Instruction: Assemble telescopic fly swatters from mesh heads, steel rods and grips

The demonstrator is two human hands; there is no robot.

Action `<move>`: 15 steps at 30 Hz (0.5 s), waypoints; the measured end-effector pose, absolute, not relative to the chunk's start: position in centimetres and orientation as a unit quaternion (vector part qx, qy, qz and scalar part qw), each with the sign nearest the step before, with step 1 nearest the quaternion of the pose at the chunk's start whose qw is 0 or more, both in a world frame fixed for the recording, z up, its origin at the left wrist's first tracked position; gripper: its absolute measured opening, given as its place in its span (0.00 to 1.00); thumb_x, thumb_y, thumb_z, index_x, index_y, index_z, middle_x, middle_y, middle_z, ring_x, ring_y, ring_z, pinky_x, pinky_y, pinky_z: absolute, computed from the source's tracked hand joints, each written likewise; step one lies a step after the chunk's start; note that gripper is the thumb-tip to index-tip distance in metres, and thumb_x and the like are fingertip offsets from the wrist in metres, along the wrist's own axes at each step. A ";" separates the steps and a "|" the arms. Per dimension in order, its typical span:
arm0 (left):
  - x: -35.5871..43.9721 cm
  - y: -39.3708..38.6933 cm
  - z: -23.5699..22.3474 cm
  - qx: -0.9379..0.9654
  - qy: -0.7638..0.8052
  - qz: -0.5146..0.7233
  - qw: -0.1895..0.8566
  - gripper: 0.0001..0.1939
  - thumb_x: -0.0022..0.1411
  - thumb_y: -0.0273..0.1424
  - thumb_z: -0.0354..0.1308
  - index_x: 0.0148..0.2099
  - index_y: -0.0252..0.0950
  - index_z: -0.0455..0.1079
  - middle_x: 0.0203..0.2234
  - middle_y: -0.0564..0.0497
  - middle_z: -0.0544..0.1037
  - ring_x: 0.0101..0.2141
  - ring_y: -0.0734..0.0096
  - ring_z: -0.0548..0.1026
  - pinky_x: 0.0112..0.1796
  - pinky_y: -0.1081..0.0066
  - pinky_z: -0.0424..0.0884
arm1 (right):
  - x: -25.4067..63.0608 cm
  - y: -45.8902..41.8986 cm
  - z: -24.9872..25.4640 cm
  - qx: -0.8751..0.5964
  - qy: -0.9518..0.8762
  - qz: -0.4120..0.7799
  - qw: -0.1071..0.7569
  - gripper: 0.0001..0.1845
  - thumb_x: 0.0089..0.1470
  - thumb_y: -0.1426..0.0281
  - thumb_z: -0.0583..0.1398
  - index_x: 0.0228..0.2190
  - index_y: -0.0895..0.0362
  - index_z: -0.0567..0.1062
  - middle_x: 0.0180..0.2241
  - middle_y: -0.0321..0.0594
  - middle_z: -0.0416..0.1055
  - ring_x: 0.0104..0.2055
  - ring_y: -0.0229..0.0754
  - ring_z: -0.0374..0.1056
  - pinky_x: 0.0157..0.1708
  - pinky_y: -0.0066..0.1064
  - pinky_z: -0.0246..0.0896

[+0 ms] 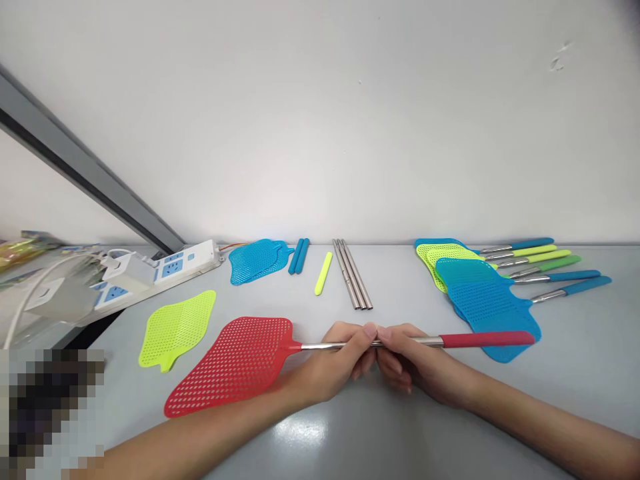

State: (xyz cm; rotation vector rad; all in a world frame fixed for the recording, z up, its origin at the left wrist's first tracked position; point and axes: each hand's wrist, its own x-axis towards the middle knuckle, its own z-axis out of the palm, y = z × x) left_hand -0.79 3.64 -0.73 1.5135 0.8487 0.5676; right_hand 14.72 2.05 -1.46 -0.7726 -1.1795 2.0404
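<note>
Currently the left hand [333,365] and right hand [413,363] both grip closed around the steel shaft [345,346] of a red fly swatter [227,367], held low over the worktop [450,427] centre, blue swatters [493,313] beyond.

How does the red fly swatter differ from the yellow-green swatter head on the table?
The red swatter has a steel rod and red grip; the yellow-green head has none. The left hand and right hand hold the red one; the yellow-green head lies untouched on the table. Both are perforated plastic.
</note>
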 end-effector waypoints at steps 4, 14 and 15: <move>-0.8 3.6 -0.6 0.643 0.370 0.242 0.625 0.27 0.62 0.43 0.36 0.16 0.34 0.58 0.10 0.56 0.58 0.17 0.78 0.59 0.23 0.74 0.56 | 14.7 2.1 -1.4 -0.293 -0.474 0.765 0.323 0.25 0.55 0.59 0.48 0.15 0.62 0.66 0.19 0.37 0.63 0.15 0.29 0.54 0.15 0.23 0.47; -0.7 3.5 -0.1 0.636 0.383 0.228 0.630 0.27 0.62 0.40 0.38 0.17 0.33 0.63 0.10 0.56 0.60 0.18 0.77 0.61 0.25 0.74 0.58 | 14.7 2.0 -1.6 -0.289 -0.476 0.761 0.332 0.24 0.54 0.61 0.49 0.13 0.62 0.65 0.19 0.37 0.65 0.14 0.29 0.54 0.15 0.22 0.48; -0.7 3.5 -0.1 0.635 0.381 0.226 0.632 0.27 0.62 0.40 0.38 0.17 0.33 0.63 0.10 0.56 0.60 0.18 0.77 0.61 0.25 0.74 0.58 | 14.7 2.0 -1.7 -0.288 -0.475 0.762 0.333 0.24 0.54 0.61 0.49 0.13 0.61 0.65 0.19 0.37 0.65 0.14 0.29 0.54 0.15 0.22 0.48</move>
